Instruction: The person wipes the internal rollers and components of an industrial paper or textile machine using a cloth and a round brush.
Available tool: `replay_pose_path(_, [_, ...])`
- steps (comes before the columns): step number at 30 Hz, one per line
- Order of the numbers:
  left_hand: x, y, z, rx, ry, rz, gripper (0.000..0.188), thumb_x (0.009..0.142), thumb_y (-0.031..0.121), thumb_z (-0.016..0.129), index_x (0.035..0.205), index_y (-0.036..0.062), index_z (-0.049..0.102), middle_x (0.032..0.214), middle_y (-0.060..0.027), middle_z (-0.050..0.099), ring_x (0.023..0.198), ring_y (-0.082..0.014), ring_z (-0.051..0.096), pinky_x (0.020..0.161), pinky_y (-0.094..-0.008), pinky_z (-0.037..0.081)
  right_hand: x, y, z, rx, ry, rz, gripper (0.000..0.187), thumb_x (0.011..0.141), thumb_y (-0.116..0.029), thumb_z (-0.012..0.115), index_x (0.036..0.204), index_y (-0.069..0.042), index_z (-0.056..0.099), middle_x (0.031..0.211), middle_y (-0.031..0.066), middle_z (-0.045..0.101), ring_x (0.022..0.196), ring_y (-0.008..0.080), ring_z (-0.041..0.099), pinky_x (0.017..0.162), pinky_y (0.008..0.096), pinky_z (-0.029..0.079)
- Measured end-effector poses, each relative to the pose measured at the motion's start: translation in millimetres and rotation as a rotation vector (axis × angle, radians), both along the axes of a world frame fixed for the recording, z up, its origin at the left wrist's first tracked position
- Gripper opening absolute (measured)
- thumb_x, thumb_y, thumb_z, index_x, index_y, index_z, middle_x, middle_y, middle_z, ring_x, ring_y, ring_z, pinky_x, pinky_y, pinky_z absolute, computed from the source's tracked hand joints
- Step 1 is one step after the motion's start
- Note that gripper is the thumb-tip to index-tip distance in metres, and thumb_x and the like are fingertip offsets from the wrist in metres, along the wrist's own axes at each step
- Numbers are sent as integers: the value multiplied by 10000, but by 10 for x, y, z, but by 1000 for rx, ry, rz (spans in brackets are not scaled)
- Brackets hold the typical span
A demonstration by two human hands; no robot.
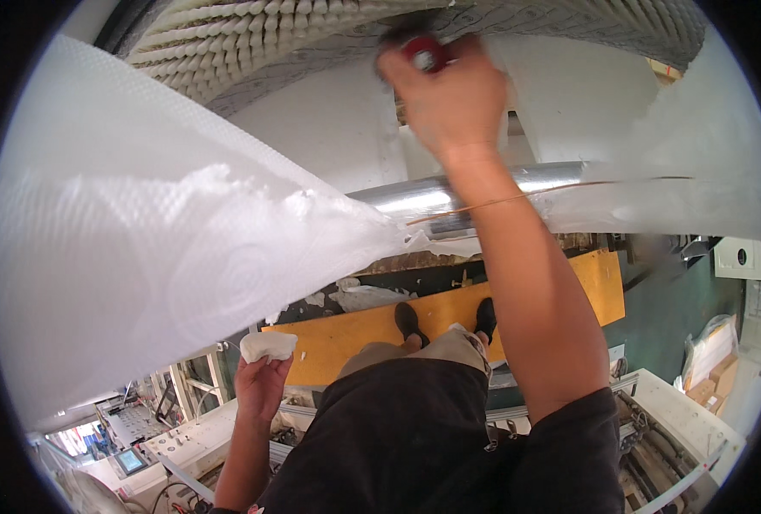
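My right hand [462, 107] is stretched far forward above a white sheet [320, 107]. Its fingers are closed around a round object [423, 53], dark and red with a pale centre; motion blur hides its kind. Lower down on the left, my left hand [260, 387] grips a folded white wad [268, 346], soft-looking, between thumb and fingers. A large sheet of translucent white plastic film [166, 248], finely textured, spreads over the left side and narrows to a torn tip near the middle. Beneath my right forearm runs a shiny metal roller [415, 199].
A thin copper-coloured wire [603, 182] crosses my right forearm. More film [698, 163] hangs at right. At the far edge is a ribbed, pale roll-like surface [226, 43]. I stand on a yellow platform [599, 287]; machine rails and a control panel [130, 461] lie behind.
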State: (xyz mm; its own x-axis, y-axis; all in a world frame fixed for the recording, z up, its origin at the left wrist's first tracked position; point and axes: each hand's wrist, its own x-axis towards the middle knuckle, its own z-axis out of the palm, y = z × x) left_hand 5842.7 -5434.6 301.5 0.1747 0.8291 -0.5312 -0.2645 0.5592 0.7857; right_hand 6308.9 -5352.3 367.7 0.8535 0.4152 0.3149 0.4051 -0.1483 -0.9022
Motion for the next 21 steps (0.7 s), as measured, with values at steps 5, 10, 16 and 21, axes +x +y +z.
replay_pose_path(5, [44, -12, 23, -16, -12, 14, 425, 913, 17, 591, 1329, 45, 508, 1319, -176, 601, 1236, -345, 605, 1070, -479, 524, 245, -69, -89, 161, 337, -114, 558, 711, -473, 819, 779, 64, 684, 780, 154, 706, 756, 237, 663, 746, 360, 530])
replay_pose_path(10, [-18, 17, -37, -19, -39, 23, 425, 928, 14, 571, 1345, 50, 501, 1336, -164, 596, 1245, -346, 601, 1079, -485, 521, 126, 9, -97, 113, 304, -95, 557, 717, -475, 811, 741, 67, 685, 791, 156, 706, 777, 260, 644, 786, 370, 516])
replay_pose_path(16, [-2, 52, -59, -14, -70, -12, 439, 936, 7, 555, 1366, 61, 488, 1343, -166, 593, 1250, -334, 599, 1074, -473, 525, 255, 43, -112, 201, 1024, 115, 370, 879, -427, 690, 840, -81, 565, 762, 37, 552, 647, 144, 480, 462, 279, 311])
replay_pose_path(21, [43, 77, -103, -33, -67, 10, 440, 936, 6, 559, 1365, 70, 490, 1346, -166, 590, 1244, -331, 601, 1068, -470, 527, 274, 56, -96, 437, 1329, 277, 251, 989, -355, 585, 897, -137, 504, 778, 20, 515, 595, 134, 412, 451, 242, 281])
